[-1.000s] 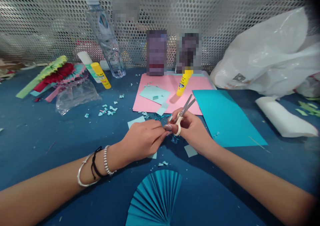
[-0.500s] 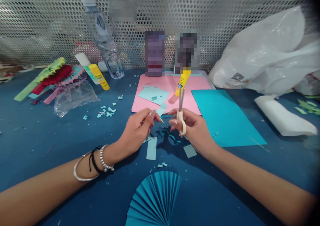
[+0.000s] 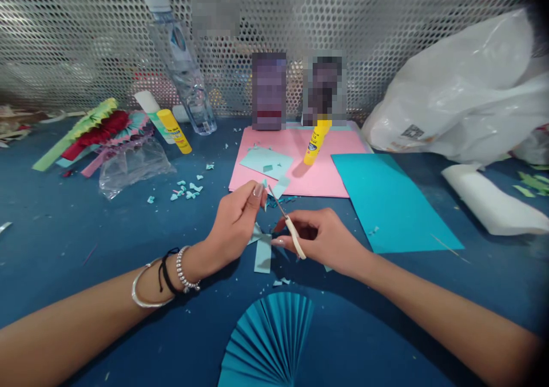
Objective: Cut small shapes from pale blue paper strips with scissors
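My left hand (image 3: 240, 218) pinches a small light-blue paper piece (image 3: 265, 183) between thumb and fingertips. In my right hand (image 3: 319, 235) is a pair of scissors (image 3: 295, 237) with white handles, its blades pointing up and left, close to that paper. Light-blue paper strips (image 3: 263, 255) lie on the table beneath my hands. Nearer to me rests a pleated teal paper fan (image 3: 270, 335). Beyond my hands, a light-blue paper sheet (image 3: 266, 161) lies on pink paper (image 3: 330, 181), where a yellow glue stick (image 3: 316, 141) stands.
A teal sheet (image 3: 390, 204) and a white paper roll (image 3: 493, 201) are on the right, below a white plastic bag (image 3: 450, 90). At left are a water bottle (image 3: 184, 67), another glue stick (image 3: 174, 131), folded paper pieces (image 3: 94, 135), a clear wrapper (image 3: 132, 167) and scraps (image 3: 186, 191).
My right hand has moved down and left, and the scissors have tilted from upright to leftward, toward the paper. My left hand has stayed nearly in place. The view has shifted slightly.
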A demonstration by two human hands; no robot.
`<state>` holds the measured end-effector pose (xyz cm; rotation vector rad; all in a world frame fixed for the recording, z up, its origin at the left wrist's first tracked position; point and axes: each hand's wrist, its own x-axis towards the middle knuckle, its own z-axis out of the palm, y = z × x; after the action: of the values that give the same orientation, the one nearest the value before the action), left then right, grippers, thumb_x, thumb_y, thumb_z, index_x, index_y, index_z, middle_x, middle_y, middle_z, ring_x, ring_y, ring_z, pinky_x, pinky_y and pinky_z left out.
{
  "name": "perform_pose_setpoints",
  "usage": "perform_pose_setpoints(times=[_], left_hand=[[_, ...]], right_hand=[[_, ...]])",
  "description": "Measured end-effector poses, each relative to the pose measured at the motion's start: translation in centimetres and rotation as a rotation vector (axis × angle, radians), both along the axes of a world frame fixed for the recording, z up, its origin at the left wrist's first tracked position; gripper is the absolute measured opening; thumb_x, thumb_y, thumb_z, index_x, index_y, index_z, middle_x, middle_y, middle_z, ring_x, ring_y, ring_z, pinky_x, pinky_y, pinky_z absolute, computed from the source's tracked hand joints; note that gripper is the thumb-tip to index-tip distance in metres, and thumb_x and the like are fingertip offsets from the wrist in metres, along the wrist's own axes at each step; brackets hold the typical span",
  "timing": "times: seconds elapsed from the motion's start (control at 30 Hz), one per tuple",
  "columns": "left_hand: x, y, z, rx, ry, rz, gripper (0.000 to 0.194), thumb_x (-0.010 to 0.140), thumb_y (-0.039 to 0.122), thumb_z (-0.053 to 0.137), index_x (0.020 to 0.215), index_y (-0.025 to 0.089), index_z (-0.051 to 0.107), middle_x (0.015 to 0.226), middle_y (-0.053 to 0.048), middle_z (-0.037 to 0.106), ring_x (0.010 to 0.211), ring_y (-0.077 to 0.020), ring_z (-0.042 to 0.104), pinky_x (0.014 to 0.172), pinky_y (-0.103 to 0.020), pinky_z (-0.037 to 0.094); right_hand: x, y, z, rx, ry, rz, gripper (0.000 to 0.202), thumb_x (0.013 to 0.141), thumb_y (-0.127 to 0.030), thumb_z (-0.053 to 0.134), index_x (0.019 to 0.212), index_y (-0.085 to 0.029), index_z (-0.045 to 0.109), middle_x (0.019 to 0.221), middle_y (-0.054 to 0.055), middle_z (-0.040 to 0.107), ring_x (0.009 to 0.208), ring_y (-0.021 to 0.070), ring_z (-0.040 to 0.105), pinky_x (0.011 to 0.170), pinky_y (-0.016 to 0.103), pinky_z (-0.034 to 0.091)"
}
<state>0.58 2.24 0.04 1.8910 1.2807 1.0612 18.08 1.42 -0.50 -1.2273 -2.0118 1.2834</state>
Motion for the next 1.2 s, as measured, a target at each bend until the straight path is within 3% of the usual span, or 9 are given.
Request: perform_pose_setpoints(times=[0.17,0.33,0.4,0.5,0.6,0.83,1.03,1.2], left_hand=[[-0.1,-0.1,0.0,0.056,0.058,-0.032,0.031,0.092,0.027,0.028,0.066,0.017,0.042,0.058,0.003,0.041,0.053,-0.0084,0.038,0.051,-0.022,0.03],[-0.2,-0.3,-0.1,0.045,0.041,-0.077,0.033,0.092,0.029,0.028,0.066,0.016,0.044,0.056,0.003,0.04,0.051,-0.009,0.035,0.049,-0.023,0.028],[-0.1,-0.3,-0.1,0.017,-0.069,-0.083,0.029,0.091,0.031,0.03,0.07,0.017,0.046,0.057,0.003,0.04,0.052,-0.0093,0.035,0.049,-0.023,0.029],[0.2,-0.2,0.0,-0.052,-0.405,-0.08,0.023,0.09,0.037,0.033,0.087,0.02,0.049,0.065,0.001,0.041,0.055,-0.0097,0.037,0.048,-0.022,0.031],[0.5,0.2,0.0,-0.169,-0.61,-0.157,0.03,0.087,0.042,0.038,0.102,0.021,0.053,0.071,-0.001,0.042,0.057,-0.0102,0.039,0.048,-0.022,0.032],[0.4,0.2,0.1,-0.415,-0.749,-0.22,0.017,0.08,0.036,0.054,0.086,0.023,0.061,0.066,0.002,0.046,0.054,-0.0075,0.04,0.049,-0.019,0.033],[0.5,0.4,0.0,-0.587,-0.79,-0.235,0.02,0.077,0.038,0.057,0.081,0.018,0.061,0.066,0.002,0.044,0.056,-0.007,0.038,0.051,-0.018,0.033],[0.6,0.4,-0.1,-0.628,-0.761,-0.271,0.024,0.077,0.039,0.057,0.073,0.016,0.06,0.06,0.003,0.043,0.053,-0.0068,0.036,0.049,-0.019,0.03]], right_hand=[[0.1,-0.1,0.2,0.006,-0.003,0.041,0.022,0.072,-0.036,0.061,0.084,-0.017,0.062,0.051,-0.004,0.051,0.045,0.0064,0.043,0.041,0.019,0.029],[0.1,0.0,0.1,-0.096,0.113,0.056,0.021,0.071,-0.032,0.063,0.085,-0.017,0.062,0.053,-0.004,0.051,0.047,0.0069,0.047,0.042,0.018,0.033],[0.2,0.2,0.1,-0.171,0.196,0.087,0.021,0.07,-0.03,0.064,0.086,-0.017,0.062,0.052,-0.005,0.05,0.046,0.0064,0.047,0.043,0.018,0.035],[0.6,0.5,0.2,-0.289,0.309,0.147,0.021,0.068,-0.026,0.067,0.087,-0.017,0.063,0.05,-0.006,0.05,0.044,0.0053,0.047,0.043,0.017,0.038],[0.9,0.9,0.4,-0.374,0.359,0.163,0.021,0.068,-0.025,0.067,0.086,-0.016,0.063,0.052,-0.005,0.052,0.043,0.0044,0.047,0.041,0.015,0.038],[1.2,1.2,0.7,-0.416,0.35,0.207,0.023,0.067,-0.029,0.068,0.083,-0.014,0.063,0.046,-0.006,0.051,0.04,0.0043,0.048,0.039,0.014,0.037],[1.4,1.4,0.7,-0.452,0.336,0.236,0.02,0.065,-0.027,0.069,0.076,-0.013,0.06,0.049,-0.004,0.054,0.043,0.0075,0.054,0.041,0.016,0.042],[1.4,1.3,0.6,-0.408,0.302,0.245,0.021,0.063,-0.023,0.071,0.063,-0.014,0.052,0.047,-0.005,0.053,0.043,0.0093,0.056,0.04,0.017,0.041]])
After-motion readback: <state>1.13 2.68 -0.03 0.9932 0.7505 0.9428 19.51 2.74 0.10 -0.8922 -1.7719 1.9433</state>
